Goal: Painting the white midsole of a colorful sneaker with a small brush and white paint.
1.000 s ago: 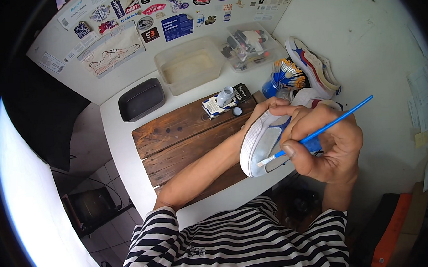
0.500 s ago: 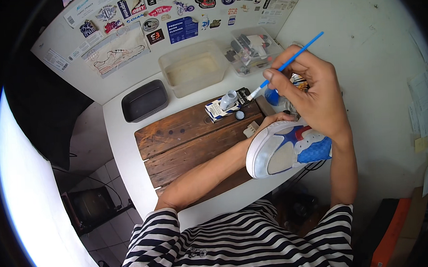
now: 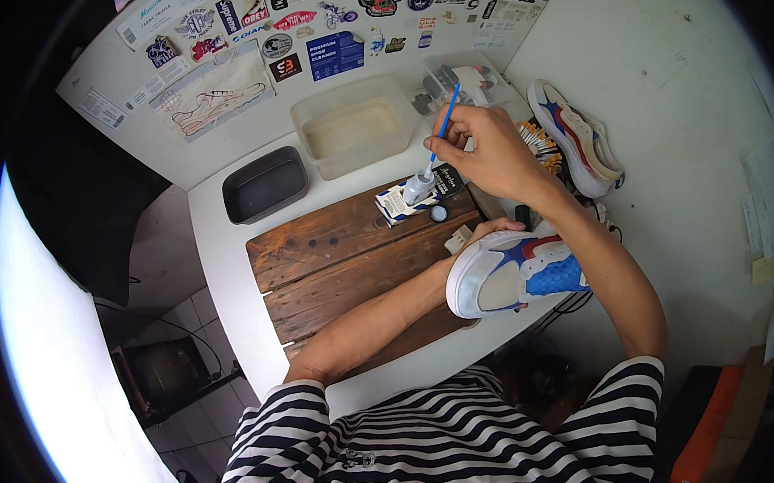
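My right hand pinches a slim blue paintbrush, its bristle end down in the mouth of a small pale grey-blue paint bottle. That bottle stands on a white, blue and black printed carton, beside a round cap. Lower right, my left hand grips a white sneaker with blue, red and grey panels, held sideways above the board's right part. Most of that hand is hidden behind the shoe. A wooden board lies beneath.
On the white desk stand a dark tray, a translucent tub, a box of supplies, many paintbrushes and another sneaker pair. A stickered panel rises behind; cables hang at right.
My right hand has moved from the shoe's toe up and away to the paint bottle, taking the brush with it. The sneaker has turned slightly, showing more of its upper.
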The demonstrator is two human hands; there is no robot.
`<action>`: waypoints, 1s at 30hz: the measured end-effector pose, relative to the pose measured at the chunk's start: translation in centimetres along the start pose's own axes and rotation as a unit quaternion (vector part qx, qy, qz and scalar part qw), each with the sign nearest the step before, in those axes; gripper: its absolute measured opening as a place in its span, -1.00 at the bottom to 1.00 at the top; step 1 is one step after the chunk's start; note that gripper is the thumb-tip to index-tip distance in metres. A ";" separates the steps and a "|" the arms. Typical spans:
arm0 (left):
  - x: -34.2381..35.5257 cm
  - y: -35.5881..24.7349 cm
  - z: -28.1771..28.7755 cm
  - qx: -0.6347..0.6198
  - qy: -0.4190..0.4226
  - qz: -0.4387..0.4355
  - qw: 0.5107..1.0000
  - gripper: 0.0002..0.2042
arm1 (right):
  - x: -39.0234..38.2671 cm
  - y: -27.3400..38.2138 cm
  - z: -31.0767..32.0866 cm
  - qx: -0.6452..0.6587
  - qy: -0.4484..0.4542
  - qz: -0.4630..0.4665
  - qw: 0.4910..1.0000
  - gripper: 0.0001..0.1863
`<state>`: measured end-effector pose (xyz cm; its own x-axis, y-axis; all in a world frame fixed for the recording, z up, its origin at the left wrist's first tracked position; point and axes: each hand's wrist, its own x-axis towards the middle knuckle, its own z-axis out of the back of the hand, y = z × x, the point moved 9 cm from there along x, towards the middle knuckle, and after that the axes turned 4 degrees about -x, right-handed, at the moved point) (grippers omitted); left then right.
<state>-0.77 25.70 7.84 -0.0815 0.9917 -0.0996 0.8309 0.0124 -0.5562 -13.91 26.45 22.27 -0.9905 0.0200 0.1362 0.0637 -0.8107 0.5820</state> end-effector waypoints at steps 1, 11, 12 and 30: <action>-0.2 0.0 0.2 0.000 -0.002 -0.001 1.000 -0.35 | 0.1 0.1 -0.3 0.002 0.001 0.001 1.000 -0.82; 0.0 -1.3 -0.5 0.074 0.058 -0.053 0.994 -0.35 | 0.5 -0.7 -2.3 -0.012 0.026 0.009 1.000 -0.80; 0.2 -1.2 -0.6 0.064 0.058 -0.047 0.995 -0.35 | 0.4 -0.9 -2.3 -0.011 0.024 0.005 1.000 -0.79; 0.3 -0.6 0.3 0.117 0.034 -0.129 0.984 -0.44 | 0.2 -0.8 -0.7 -0.007 0.000 -0.019 1.000 -0.78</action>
<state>-1.47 25.95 7.91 -0.2284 0.9660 0.1212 0.6368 0.2424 -0.7319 -14.22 26.63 21.26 -0.9921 0.0512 0.1143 0.0242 -0.8172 0.5759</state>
